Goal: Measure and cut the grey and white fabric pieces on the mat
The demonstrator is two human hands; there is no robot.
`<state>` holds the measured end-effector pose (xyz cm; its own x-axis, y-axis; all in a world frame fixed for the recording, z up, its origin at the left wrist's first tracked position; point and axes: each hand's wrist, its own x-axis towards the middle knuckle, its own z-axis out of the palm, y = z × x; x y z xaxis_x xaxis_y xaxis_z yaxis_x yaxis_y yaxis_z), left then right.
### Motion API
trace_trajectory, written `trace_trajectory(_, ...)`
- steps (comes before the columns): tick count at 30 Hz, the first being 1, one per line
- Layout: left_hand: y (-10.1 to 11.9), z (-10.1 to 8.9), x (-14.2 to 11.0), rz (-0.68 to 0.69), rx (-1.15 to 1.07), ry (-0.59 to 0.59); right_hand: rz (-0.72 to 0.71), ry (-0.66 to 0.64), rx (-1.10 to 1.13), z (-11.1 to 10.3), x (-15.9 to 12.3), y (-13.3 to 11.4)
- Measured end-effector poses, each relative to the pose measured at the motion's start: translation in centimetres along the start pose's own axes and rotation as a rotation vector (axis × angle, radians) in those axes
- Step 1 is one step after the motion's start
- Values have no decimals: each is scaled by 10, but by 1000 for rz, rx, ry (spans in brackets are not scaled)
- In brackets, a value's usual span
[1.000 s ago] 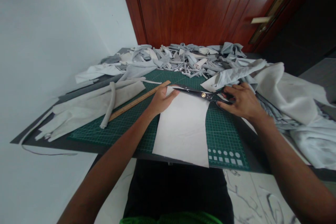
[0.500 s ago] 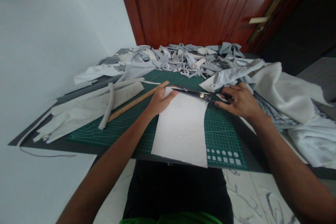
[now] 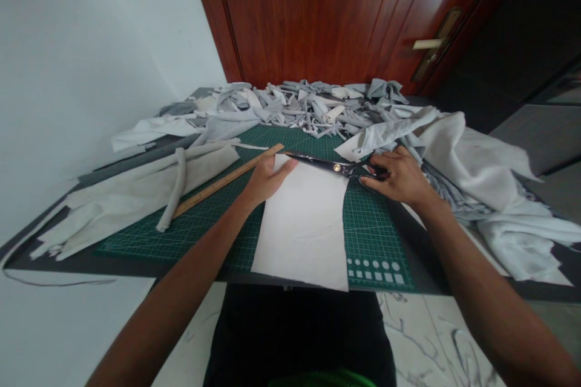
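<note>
**Scissors held across 12 o'clock edge of white sheet**

The view is shifted, but the sheet is barely moved on the green mat; little progress seems made. Its 11 o'clock corner is pinched by the left hand's fingers; at 1 o'clock, the scissors are gripped by the right hand's.

reddish door — golden handle

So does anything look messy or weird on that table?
Yes: cloth scraps are heaped in a tangle along the far edge of the table, unlike the smoother white piece, and a thin cord droops past the front edge. Nothing looks spilled.
</note>
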<state>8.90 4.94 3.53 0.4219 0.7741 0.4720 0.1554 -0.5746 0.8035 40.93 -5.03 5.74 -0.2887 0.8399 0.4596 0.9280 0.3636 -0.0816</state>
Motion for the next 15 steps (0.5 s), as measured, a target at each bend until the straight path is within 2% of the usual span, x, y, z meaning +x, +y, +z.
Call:
trace_trajectory(6,-1,0,-1,-28,-32,-18,7,-1,-18,1,-1,-2)
trace_trajectory(15,4,0,2,29,30,-11,34,20,-94,7,-2,-6)
